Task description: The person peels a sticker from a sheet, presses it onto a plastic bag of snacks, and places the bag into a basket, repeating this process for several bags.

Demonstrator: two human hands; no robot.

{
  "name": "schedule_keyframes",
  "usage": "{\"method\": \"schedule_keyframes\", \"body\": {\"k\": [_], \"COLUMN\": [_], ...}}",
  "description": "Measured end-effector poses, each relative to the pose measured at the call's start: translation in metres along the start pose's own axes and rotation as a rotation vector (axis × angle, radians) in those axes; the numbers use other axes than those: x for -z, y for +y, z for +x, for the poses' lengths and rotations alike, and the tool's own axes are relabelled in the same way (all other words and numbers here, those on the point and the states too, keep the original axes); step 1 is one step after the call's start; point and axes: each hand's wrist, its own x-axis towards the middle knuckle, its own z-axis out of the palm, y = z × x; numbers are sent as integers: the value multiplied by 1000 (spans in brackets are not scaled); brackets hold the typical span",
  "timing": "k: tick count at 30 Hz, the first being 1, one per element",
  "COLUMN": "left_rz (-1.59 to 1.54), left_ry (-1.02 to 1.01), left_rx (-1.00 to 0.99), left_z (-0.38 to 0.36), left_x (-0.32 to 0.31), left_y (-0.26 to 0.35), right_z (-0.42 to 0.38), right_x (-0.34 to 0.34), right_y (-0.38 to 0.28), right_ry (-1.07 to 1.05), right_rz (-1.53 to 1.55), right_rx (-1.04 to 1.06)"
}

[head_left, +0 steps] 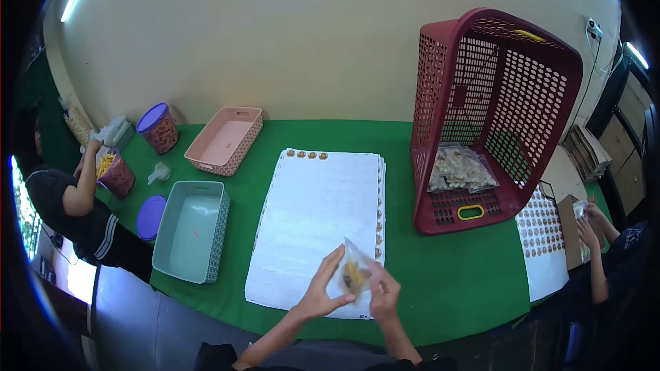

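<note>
Between my two hands is a small clear plastic bag [353, 276] with yellow snack pieces and something darker inside. My left hand [320, 290] grips its left side, the thumb below and the fingers above. On the right edge, my right hand [383, 293] has its fingers closed on the bag. Both hands are over the near end of a stack of white sticker sheets [313, 213]. A few round brown stickers [301, 155] show along the top edge of the upper sheet.
A maroon laundry basket [450, 130] lies on its side, holding filled bags [460, 169]. Left stand a green tray [192, 230], a pink tray [223, 139], tubs [159, 130] and a purple lid [150, 217]. People work at left [75, 199] and right [597, 230].
</note>
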Motion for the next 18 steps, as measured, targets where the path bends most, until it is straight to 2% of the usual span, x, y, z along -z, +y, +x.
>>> {"method": "schedule_keyframes", "body": {"k": [1, 2, 4, 5, 6, 7, 8, 10, 11, 12, 14, 15, 16, 18], "left_rz": [-18, -21, -280, -321, -323, -325, -326, -380, -434, -488, -362, -378, -393, -448], "left_ry": [-85, -78, -67, 60, 67, 121, 171, 204, 237, 270, 236, 222, 208, 233], "left_rx": [-27, -25, 283, 323, 322, 320, 319, 349, 378, 406, 423, 400, 377, 415], "left_z": [0, -2, -5, -4, -6, -8, -10, -14, -17, -21, -24, -25, -25, -26], "left_x": [0, -1, -2, 1, 5, 10, 12, 12, 12, 12, 11, 10, 9, 7], "left_y": [6, 4, -2, -4, -5, -6, -7, -7, -8, -9, -15, -11, -7, -7], "right_z": [1, 1, -3, -2, -1, -2, -1, 2, 4, 7, 13, 10, 9, 6], "right_x": [-3, -6, -11, -11, -12, -13, -15, -18, -16, -15, -14, -19, -20, -22], "right_y": [-9, -14, -12, -10, -6, 0, 5, 14, 19, 18, 14, 9, 12, 19], "right_ry": [-189, -380, -403, -415, -427, -303, -304, -149, -210, -202, -523, -452, -443, -442], "right_rz": [-38, -75, -78, -99, -121, -113, -111, 124, 292, 297, 517, 492, 498, 420], "right_rx": [138, 278, 259, 239, 219, 189, 188, -121, -267, -268, -389, -459, -459, -240]}}
